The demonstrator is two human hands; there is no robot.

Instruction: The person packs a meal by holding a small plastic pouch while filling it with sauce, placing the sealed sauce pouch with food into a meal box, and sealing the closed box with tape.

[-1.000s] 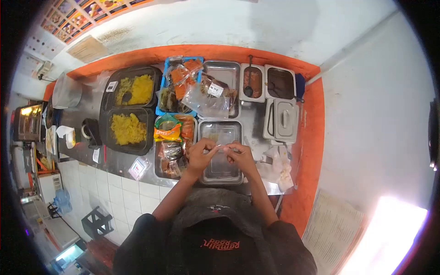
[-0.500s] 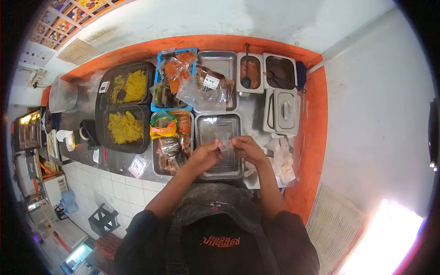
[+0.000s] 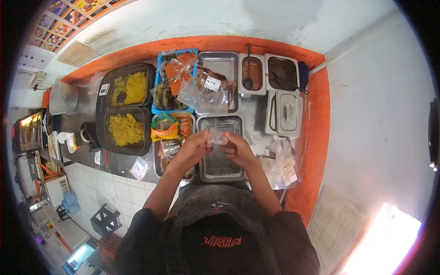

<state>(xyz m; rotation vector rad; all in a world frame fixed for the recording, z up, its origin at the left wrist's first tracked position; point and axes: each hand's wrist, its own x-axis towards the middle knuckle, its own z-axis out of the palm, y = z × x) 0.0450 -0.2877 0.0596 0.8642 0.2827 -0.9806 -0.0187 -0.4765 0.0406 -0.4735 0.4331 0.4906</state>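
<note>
Between my two hands is a small clear plastic bag [image 3: 217, 137], pinched at its left side by my left hand [image 3: 197, 145] and at its right side by my right hand [image 3: 237, 149]. Both hands are closed on it, above a metal tray [image 3: 222, 168] that shows no food. Left of that tray stands another tray [image 3: 157, 170] of packets, with a green and orange packet [image 3: 165, 127] on top. Behind my hands, a metal tray [image 3: 217, 59] holds bagged food with a white label.
Two black trays of yellow food [image 3: 126, 130] lie on the left. A blue basket [image 3: 155, 110] holds orange packets. At right are sauce pans [image 3: 251, 89] with utensils, a steel lid [image 3: 288, 112] and crumpled plastic [image 3: 279, 167]. A black stool [image 3: 105, 220] stands on the floor.
Both hands have risen slightly away from my body and moved a little left with the bag. The bag looks more spread out between the fingers.
</note>
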